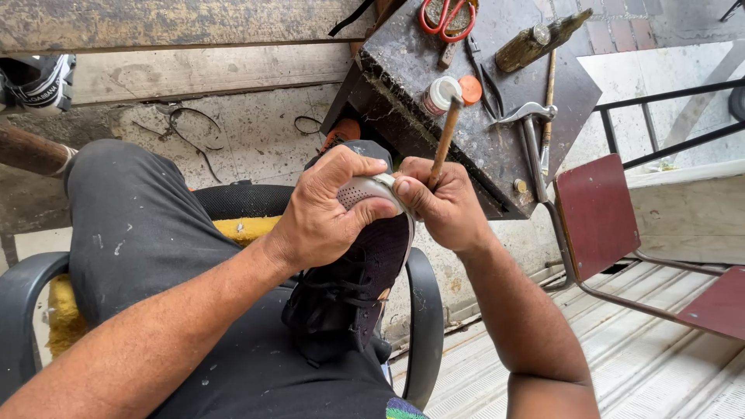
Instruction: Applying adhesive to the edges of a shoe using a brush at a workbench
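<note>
You're holding the black sneaker (353,287) toe-up on your lap, left hand (322,213) gripping its white toe, right hand (442,203) working a wooden-handled tool (444,140) into the sole edge; seam's looking partly open. Hammer (530,136) and red scissors (446,17) are sitting on the table (403,101).

Red-handled scissors (447,17), hammer (528,124), small jar (439,95) on dark workbench (403,70)

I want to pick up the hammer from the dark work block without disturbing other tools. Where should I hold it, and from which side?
Take the hammer by its metal handle, probably near the lower end by the block's front edge, coming from the red chair's side. The head lies up among the pliers and a wooden-handled tool, so that end is crowded; the handle's lower part looks freer.
</note>
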